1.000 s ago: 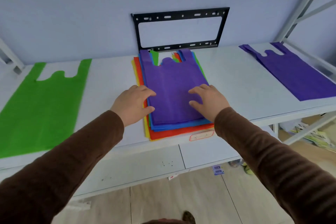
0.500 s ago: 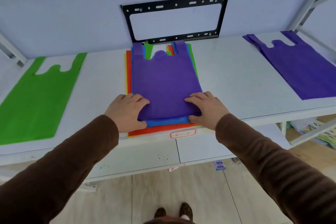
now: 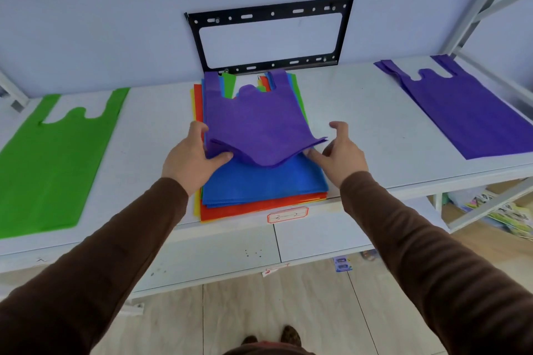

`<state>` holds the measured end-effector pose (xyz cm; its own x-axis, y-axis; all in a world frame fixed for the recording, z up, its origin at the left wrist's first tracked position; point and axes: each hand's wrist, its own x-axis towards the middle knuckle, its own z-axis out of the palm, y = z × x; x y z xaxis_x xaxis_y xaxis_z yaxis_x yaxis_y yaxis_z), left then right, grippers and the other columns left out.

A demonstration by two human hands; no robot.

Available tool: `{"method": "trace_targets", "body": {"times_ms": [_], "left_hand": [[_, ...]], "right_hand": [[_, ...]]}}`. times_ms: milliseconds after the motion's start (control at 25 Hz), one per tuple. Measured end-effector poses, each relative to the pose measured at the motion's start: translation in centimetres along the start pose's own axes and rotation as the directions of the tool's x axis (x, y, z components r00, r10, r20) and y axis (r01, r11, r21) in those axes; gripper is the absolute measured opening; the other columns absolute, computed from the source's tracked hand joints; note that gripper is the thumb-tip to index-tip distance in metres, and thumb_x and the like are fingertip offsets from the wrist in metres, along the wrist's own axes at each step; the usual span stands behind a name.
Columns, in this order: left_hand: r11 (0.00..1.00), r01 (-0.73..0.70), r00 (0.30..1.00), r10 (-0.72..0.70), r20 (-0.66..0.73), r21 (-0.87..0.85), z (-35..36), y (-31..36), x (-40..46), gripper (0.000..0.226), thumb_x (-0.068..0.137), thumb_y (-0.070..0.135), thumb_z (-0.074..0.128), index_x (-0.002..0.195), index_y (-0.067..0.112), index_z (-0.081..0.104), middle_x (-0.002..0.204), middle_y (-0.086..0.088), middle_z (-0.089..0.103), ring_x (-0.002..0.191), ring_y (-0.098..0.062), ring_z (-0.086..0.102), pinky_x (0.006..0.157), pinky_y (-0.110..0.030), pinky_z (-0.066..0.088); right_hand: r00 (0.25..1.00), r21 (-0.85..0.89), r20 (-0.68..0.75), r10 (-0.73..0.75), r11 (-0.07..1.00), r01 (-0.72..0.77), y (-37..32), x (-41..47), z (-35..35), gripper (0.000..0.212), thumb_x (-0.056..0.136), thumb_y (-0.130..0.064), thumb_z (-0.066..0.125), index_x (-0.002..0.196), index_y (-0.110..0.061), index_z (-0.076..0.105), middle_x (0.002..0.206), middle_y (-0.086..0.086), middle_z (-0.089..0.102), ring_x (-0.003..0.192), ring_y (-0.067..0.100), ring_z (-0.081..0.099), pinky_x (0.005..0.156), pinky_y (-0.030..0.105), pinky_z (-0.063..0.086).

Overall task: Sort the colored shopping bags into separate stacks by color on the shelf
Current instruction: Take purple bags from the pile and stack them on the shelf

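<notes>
A mixed pile of bags lies mid-shelf. Its top purple bag point(image 3: 255, 121) has its near edge lifted off the blue bag point(image 3: 265, 181) beneath; red point(image 3: 259, 206), yellow and green layers show at the pile's edges. My left hand point(image 3: 191, 160) pinches the purple bag's near left corner. My right hand point(image 3: 340, 154) holds the near right corner, fingers under the edge. A green bag point(image 3: 54, 158) lies flat at the shelf's left. A purple stack point(image 3: 464, 112) lies at the right.
The white shelf point(image 3: 369, 112) has bare surface between the piles. A black metal bracket point(image 3: 269, 13) hangs on the wall behind the pile. A red-framed label point(image 3: 287, 215) sits on the shelf's front edge. Shelf posts rise at the right; packages lie on the floor there.
Both hands slid to the purple bag's near edge, took its corners and lifted it, uncovering the blue bag below.
</notes>
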<state>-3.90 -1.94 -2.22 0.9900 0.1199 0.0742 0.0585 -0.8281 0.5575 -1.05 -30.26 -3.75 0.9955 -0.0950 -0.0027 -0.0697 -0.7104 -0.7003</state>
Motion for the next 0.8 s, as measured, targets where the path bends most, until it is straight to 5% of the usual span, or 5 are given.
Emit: {"method": "trace_targets", "body": {"times_ms": [200,440,520,640,800], "left_hand": [[0.892,0.360,0.932,-0.332,0.144,-0.274,-0.4,-0.1,1.7,0.068,0.081,0.061,0.065,0.129,0.024,0.035,0.094,-0.008,0.066,0.064,-0.018,0.064,0.053,-0.026,0.052],[0.666,0.506,0.852,-0.284,0.441,-0.549,-0.6,0.8,2.2,0.076,0.084,0.066,0.056,0.143,0.027,0.031,0.095,-0.012,0.075,0.073,-0.023,0.075,0.062,-0.032,0.060],[0.494,0.573,0.816,-0.262,0.516,-0.654,-0.8,1.1,2.2,0.069,0.086,0.066,0.053,0.142,0.032,0.031,0.112,-0.017,0.068,0.090,-0.031,0.074,0.075,-0.040,0.061],[0.273,0.591,0.802,-0.292,0.520,-0.759,-0.7,1.0,2.2,0.061,0.093,0.046,0.058,0.144,0.036,0.026,0.125,-0.019,0.053,0.101,-0.036,0.069,0.085,-0.048,0.058],[0.274,0.526,0.839,-0.321,0.439,-0.805,0.4,0.9,2.4,0.070,0.095,0.016,0.060,0.148,0.035,0.018,0.128,-0.012,0.051,0.110,-0.029,0.064,0.078,-0.042,0.059]], "right_hand": [[0.939,0.438,0.253,0.231,0.839,-0.324,-0.9,1.2,0.0,0.040,0.101,-0.027,0.045,0.140,-0.022,0.036,0.092,0.013,0.071,0.067,0.023,0.066,0.060,0.030,0.058],[0.819,0.674,0.468,0.331,0.466,-0.574,-1.2,2.4,-0.6,0.051,0.092,-0.063,0.040,0.118,-0.020,0.051,0.111,0.008,0.070,0.093,0.025,0.072,0.082,0.042,0.060],[0.829,0.600,0.481,0.284,0.583,-0.548,-1.0,3.1,-0.8,0.040,0.093,-0.038,0.059,0.129,-0.021,0.050,0.123,0.008,0.063,0.099,0.025,0.069,0.081,0.041,0.060],[0.848,0.464,0.471,0.245,0.749,-0.474,-0.5,3.3,-0.9,0.062,0.090,0.001,0.059,0.141,-0.033,0.044,0.133,0.004,0.050,0.103,0.027,0.065,0.083,0.043,0.060],[0.823,0.461,0.543,0.166,0.761,-0.457,1.2,2.7,-1.7,0.054,0.089,0.005,0.056,0.129,-0.033,0.061,0.136,0.003,0.048,0.114,0.028,0.059,0.090,0.049,0.056]]}}
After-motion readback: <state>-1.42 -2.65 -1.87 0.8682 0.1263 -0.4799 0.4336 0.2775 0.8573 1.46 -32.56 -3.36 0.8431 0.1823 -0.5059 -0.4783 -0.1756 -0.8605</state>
